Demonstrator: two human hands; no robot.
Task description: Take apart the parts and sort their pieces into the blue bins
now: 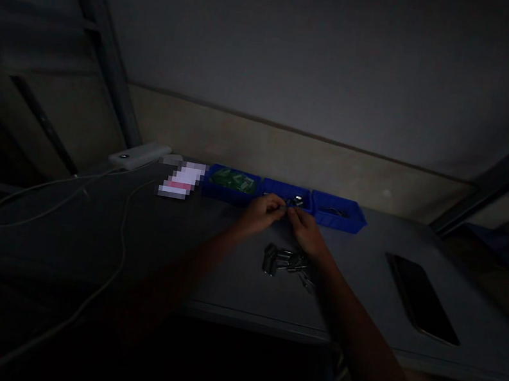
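Note:
My left hand (261, 213) and my right hand (305, 229) meet in front of the middle blue bin (279, 187), fingertips almost touching. Both have their fingers pinched together. Whatever lies between them is small and dark, too dim to name. Shiny metal pieces (298, 201) lie in that middle bin, partly hidden behind my hands. On the table below my right hand is a loose pile of small metal parts (289, 261). The left blue bin (215, 192) holds green packets (234, 180). A few thin dark pieces (333, 211) lie in the right blue bin (349, 224).
A dark tablet or large phone (424, 300) lies at the right of the grey table (219, 282). At the back left are a white power strip or box (140, 156), a lit, pixelated screen (183, 180) and a pale cable (124, 234). Metal posts (106, 55) stand at both sides.

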